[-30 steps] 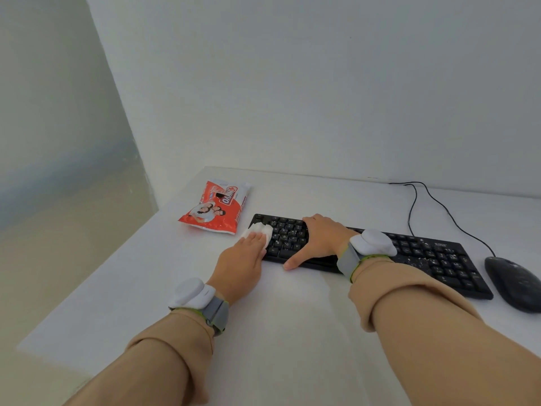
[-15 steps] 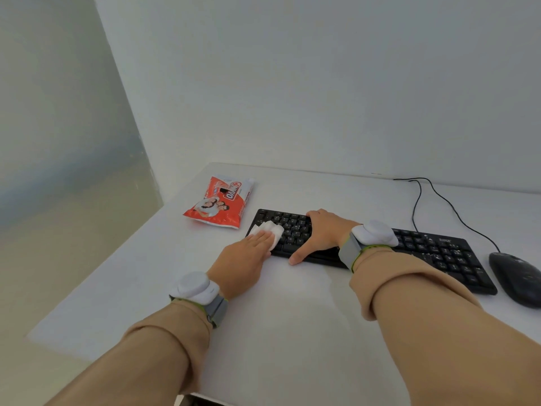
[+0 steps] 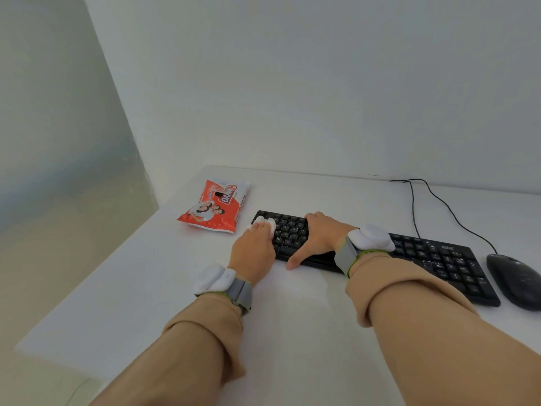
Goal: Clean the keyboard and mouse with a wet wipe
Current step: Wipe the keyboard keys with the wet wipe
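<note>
Head view: the left hand (image 3: 255, 247) presses a folded white wet wipe (image 3: 265, 223) under flat, closed-together fingers onto the far-left keys of the black corded keyboard (image 3: 433, 256). Over the last 1 second the wipe has slid from the keyboard's left edge up toward its top-left corner, so the first strokes cover only that end. The right hand (image 3: 319, 235) lies palm-down, fingers spread, steadying the keys and gripping nothing. The black oval mouse (image 3: 516, 278) sits just beside the keyboard's right end, apparently untouched. A red-and-white wipe packet (image 3: 215, 205) lies left of the keyboard on the white table (image 3: 292, 332).
</note>
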`<state>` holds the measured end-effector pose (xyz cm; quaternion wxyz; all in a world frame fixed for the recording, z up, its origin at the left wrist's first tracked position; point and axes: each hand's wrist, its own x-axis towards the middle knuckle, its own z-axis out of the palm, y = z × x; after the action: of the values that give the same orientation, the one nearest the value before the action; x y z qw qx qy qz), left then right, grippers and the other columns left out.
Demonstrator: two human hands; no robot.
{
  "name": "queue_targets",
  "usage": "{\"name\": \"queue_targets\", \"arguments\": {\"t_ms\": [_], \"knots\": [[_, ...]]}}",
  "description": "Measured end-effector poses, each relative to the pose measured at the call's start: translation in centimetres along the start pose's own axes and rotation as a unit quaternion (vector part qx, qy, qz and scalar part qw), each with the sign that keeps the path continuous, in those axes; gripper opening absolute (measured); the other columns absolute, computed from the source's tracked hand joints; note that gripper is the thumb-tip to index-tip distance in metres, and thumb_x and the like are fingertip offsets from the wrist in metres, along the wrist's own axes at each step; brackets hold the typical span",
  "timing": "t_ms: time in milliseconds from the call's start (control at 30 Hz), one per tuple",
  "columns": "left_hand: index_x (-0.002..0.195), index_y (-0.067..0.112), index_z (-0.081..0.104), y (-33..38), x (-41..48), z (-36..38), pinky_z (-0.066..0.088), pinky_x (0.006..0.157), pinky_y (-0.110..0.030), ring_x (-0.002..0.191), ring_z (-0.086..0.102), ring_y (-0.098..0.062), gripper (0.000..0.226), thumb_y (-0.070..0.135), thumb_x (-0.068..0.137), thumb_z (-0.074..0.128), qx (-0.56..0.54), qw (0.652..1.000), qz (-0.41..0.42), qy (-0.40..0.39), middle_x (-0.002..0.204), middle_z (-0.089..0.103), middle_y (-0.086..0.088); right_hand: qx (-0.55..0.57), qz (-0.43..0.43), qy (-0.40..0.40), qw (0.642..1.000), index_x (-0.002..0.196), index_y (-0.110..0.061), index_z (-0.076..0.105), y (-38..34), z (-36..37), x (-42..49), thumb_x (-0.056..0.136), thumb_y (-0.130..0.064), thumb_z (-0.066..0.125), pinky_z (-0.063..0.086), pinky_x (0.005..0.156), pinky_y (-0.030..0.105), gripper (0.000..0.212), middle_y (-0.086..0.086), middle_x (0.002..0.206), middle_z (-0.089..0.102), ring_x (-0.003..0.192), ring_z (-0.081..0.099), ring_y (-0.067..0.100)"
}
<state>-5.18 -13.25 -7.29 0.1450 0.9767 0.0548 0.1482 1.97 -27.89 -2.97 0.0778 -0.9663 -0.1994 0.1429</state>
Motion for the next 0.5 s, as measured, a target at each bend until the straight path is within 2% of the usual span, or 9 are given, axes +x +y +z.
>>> {"name": "queue_targets", "arguments": {"t_ms": [100,200,333,500], "knots": [[0.109,0.006,0.053,0.3,0.9,-0.2,0.028,0.069,-0.032,0.098,0.054,-0.034,0.022,0.012,0.098,0.034,-0.005,1.000,-0.007,0.002,0.114,0.058,-0.014,0.000,0.002,-0.001,1.000,0.135,-0.014,0.032,0.0,0.1,0.0,0.032,-0.075,0.076,0.042,0.099,0.038,0.127,0.002,0.132,0.042,0.121,0.046,0.023],[0.104,0.004,0.059,0.6,2.0,-0.7,0.037,0.074,-0.037,0.100,0.057,-0.037,0.025,0.012,0.099,0.035,-0.024,0.999,-0.034,0.005,0.109,0.063,-0.018,-0.003,0.002,0.000,1.000,0.134,-0.015,0.032,0.0,0.2,0.1,0.031,-0.075,0.075,0.042,0.099,0.039,0.127,0.001,0.131,0.043,0.120,0.045,0.023],[0.104,0.005,0.064,0.9,3.1,-0.9,0.041,0.079,-0.036,0.102,0.058,-0.036,0.028,0.011,0.097,0.037,-0.015,0.999,-0.041,-0.004,0.107,0.066,-0.018,-0.003,-0.003,0.002,1.000,0.135,-0.015,0.030,0.1,0.3,0.2,0.033,-0.075,0.075,0.039,0.102,0.039,0.127,0.001,0.133,0.041,0.122,0.044,0.024],[0.108,0.005,0.053,0.4,2.3,0.3,0.031,0.069,-0.031,0.099,0.055,-0.032,0.021,0.010,0.097,0.036,0.023,1.000,0.001,-0.004,0.114,0.056,-0.013,0.001,-0.010,0.008,1.000,0.132,-0.015,0.034,0.2,0.5,0.3,0.033,-0.075,0.075,0.039,0.100,0.037,0.123,0.001,0.129,0.043,0.119,0.045,0.023]]}}
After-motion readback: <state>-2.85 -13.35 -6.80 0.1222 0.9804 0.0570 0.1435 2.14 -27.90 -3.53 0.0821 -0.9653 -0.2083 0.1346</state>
